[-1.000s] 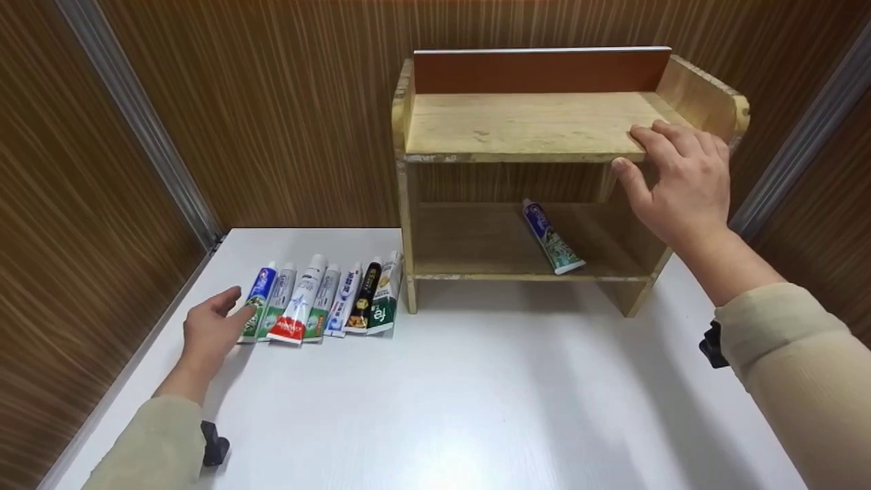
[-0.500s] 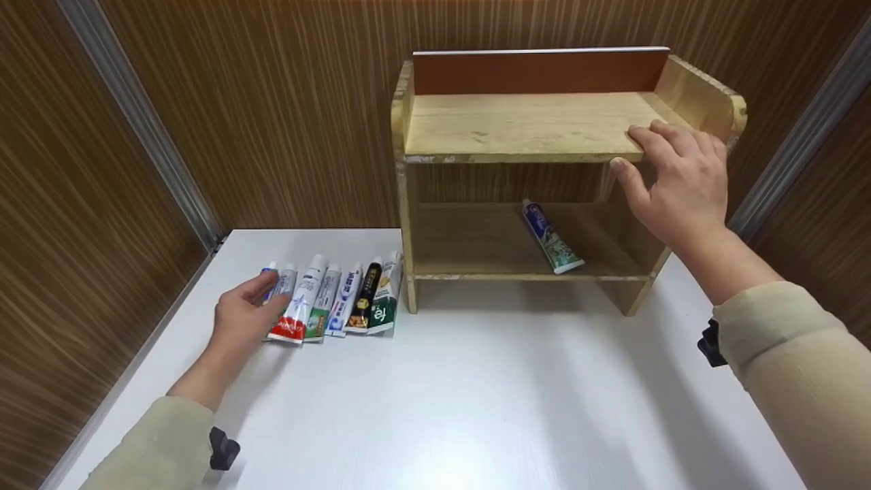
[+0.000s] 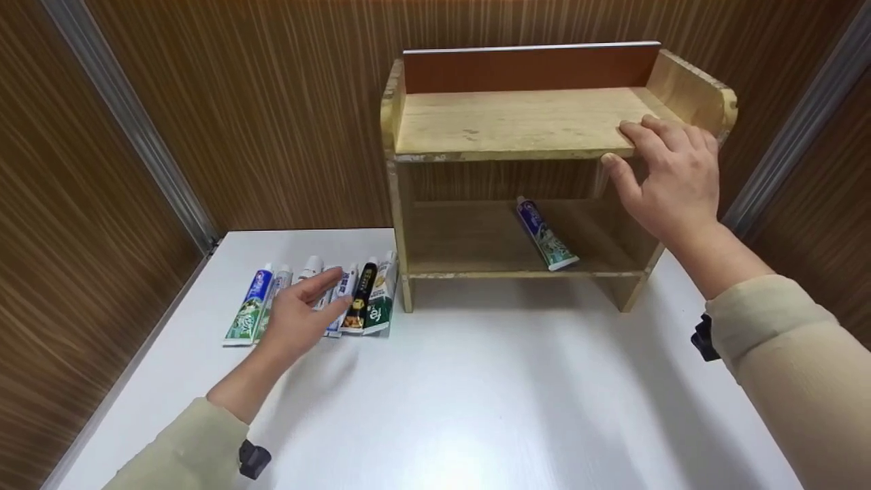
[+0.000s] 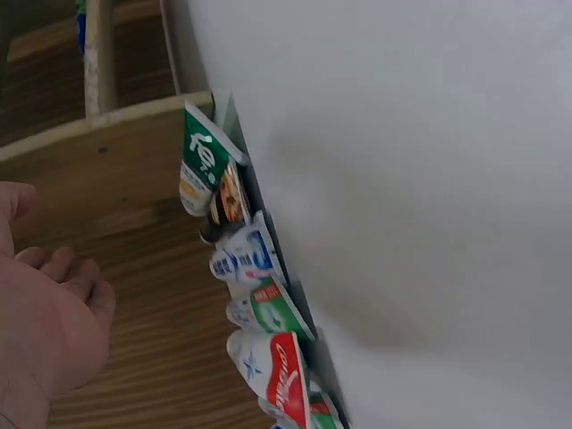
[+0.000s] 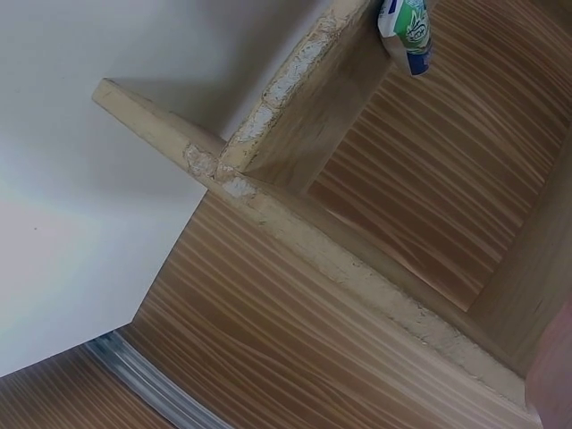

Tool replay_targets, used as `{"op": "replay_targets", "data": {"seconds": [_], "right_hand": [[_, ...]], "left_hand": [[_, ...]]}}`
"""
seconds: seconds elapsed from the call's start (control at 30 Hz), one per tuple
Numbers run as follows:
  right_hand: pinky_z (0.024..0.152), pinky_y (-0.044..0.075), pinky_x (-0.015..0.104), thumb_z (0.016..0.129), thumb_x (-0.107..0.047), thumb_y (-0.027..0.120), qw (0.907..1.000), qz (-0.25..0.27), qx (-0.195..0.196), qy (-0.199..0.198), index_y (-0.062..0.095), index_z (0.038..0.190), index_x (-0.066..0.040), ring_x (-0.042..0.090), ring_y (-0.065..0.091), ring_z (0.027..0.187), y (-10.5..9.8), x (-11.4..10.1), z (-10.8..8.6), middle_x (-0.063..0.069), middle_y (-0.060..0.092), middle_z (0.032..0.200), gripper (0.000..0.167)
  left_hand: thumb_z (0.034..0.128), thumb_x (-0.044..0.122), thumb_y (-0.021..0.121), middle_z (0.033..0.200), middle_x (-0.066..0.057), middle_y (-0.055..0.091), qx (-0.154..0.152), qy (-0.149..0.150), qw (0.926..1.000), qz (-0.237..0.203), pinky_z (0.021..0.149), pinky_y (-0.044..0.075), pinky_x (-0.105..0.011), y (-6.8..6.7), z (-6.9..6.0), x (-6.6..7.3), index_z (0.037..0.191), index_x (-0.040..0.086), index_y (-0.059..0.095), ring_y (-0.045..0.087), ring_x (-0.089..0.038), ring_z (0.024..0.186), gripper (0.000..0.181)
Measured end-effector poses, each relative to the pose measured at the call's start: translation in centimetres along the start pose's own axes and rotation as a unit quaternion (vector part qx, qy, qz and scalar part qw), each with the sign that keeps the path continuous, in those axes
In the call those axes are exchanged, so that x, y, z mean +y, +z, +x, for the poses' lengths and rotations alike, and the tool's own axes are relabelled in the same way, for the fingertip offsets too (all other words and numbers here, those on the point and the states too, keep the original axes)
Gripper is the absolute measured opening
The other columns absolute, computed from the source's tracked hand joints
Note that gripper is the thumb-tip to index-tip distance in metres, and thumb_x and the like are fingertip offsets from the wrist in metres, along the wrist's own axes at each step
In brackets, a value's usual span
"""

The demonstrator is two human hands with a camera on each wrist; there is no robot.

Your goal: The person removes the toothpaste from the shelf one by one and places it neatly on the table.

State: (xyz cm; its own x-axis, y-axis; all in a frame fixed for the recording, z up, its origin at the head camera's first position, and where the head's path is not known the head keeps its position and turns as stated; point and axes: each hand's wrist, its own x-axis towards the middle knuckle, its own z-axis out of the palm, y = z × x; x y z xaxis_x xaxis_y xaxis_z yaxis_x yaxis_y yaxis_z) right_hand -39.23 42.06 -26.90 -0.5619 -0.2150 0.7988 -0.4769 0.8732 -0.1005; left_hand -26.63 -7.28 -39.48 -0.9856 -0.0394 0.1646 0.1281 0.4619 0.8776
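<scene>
My left hand (image 3: 299,316) hovers over a row of toothpaste tubes, fingers extended and nothing held. It covers the middle of the row. At the row's left end lies a blue and green toothpaste tube (image 3: 248,309); at the right end, a black tube (image 3: 359,299) and a green and white tube (image 3: 381,296) lie by the shelf's side. The red and white tube (image 4: 273,371) shows in the left wrist view, apart from the hand. My right hand (image 3: 674,177) grips the front edge of the wooden shelf (image 3: 503,126), fingers on top, thumb at the edge.
One blue and green toothpaste tube (image 3: 546,235) lies aslant on the lower shelf board (image 3: 463,238). The white table (image 3: 463,388) extends in front of the shelf. Wood-grain panels (image 3: 306,116) close off the back and sides.
My left hand has moved right along the row, from the leftmost tube to above the middle ones, uncovering the blue and green tube. My right hand stays on the shelf. The view has shifted slightly.
</scene>
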Motion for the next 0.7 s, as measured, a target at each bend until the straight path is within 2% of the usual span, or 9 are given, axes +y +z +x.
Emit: {"op": "replay_targets", "data": {"seconds": [0.13, 0.33, 0.53, 0.7], "right_hand": [[0.113, 0.033, 0.062, 0.104, -0.050, 0.060, 1.0000, 0.001, 0.001, 0.000, 0.068, 0.141, -0.012, 0.046, 0.052, 0.133, 0.0, 0.0, 0.0, 0.021, 0.063, 0.143, 0.054], [0.112, 0.034, 0.061, 0.103, -0.049, 0.062, 0.9998, 0.005, 0.016, -0.009, 0.069, 0.139, -0.011, 0.047, 0.054, 0.130, 0.2, 0.1, -0.1, 0.022, 0.064, 0.139, 0.052], [0.112, 0.034, 0.062, 0.103, -0.050, 0.062, 0.9999, 0.006, 0.013, -0.007, 0.069, 0.139, -0.012, 0.046, 0.054, 0.131, 0.2, 0.1, -0.1, 0.021, 0.064, 0.140, 0.053], [0.113, 0.033, 0.061, 0.103, -0.051, 0.061, 1.0000, 0.004, 0.007, -0.003, 0.069, 0.140, -0.012, 0.046, 0.053, 0.132, 0.2, 0.0, 0.0, 0.021, 0.064, 0.141, 0.054]], "left_hand": [[0.1007, 0.019, 0.074, 0.155, -0.003, 0.057, -0.023, 0.015, 0.9994, -0.019, 0.120, 0.040, -0.043, 1.9, -0.2, 1.6, 0.152, 0.015, 0.060, 0.049, -0.024, 0.147, 0.053], [0.0982, 0.020, 0.078, 0.151, -0.002, 0.061, -0.047, 0.061, 0.9965, -0.032, 0.118, 0.043, -0.044, 5.0, 0.0, 3.7, 0.150, 0.012, 0.062, 0.055, -0.021, 0.142, 0.054], [0.0968, 0.018, 0.079, 0.152, -0.007, 0.060, -0.069, 0.109, 0.9899, -0.059, 0.119, 0.041, -0.043, 8.4, 0.9, 5.7, 0.149, 0.004, 0.060, 0.056, -0.023, 0.141, 0.057], [0.0971, 0.022, 0.078, 0.152, -0.004, 0.060, -0.087, 0.119, 0.9868, -0.067, 0.119, 0.041, -0.039, 11.5, 1.9, 7.4, 0.150, 0.008, 0.059, 0.056, -0.019, 0.141, 0.058]]}}
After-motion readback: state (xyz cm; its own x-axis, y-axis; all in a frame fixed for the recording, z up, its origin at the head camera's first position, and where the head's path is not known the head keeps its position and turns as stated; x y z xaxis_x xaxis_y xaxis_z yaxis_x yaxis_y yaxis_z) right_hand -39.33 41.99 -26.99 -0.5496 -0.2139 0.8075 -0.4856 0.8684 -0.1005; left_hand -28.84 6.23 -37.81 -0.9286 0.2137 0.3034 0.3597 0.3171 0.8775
